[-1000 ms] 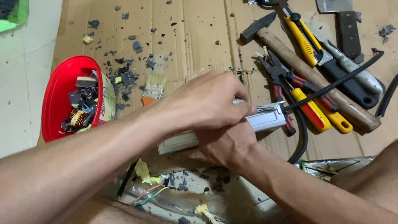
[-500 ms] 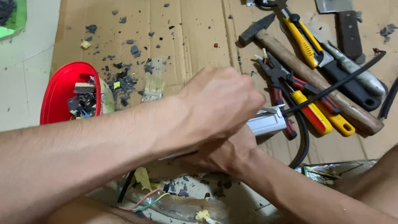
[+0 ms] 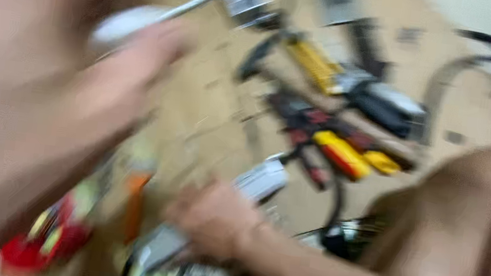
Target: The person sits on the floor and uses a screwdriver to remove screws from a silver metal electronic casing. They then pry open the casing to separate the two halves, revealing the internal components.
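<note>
The frame is heavily smeared by motion. My left hand (image 3: 108,90) is raised close to the camera at the left, its fingers curled under a pale long tool (image 3: 128,22) with a thin metal shaft pointing up and right. My right hand (image 3: 214,218) is low in the middle and grips a grey-white oblong device (image 3: 260,180), which lies over the cardboard sheet (image 3: 218,109). The two hands are well apart. The device's lower end is hidden behind my right hand.
Pliers with red and yellow handles (image 3: 344,151), a yellow-handled tool (image 3: 317,62) and a dark tool (image 3: 386,108) lie at the upper right. A black cable (image 3: 446,81) loops at the far right. A red container (image 3: 39,244) sits bottom left. My bare leg (image 3: 464,233) fills the right.
My left hand has lifted off the device and swung up and left toward the camera. The view has jerked closer and blurred. My right hand still holds the device.
</note>
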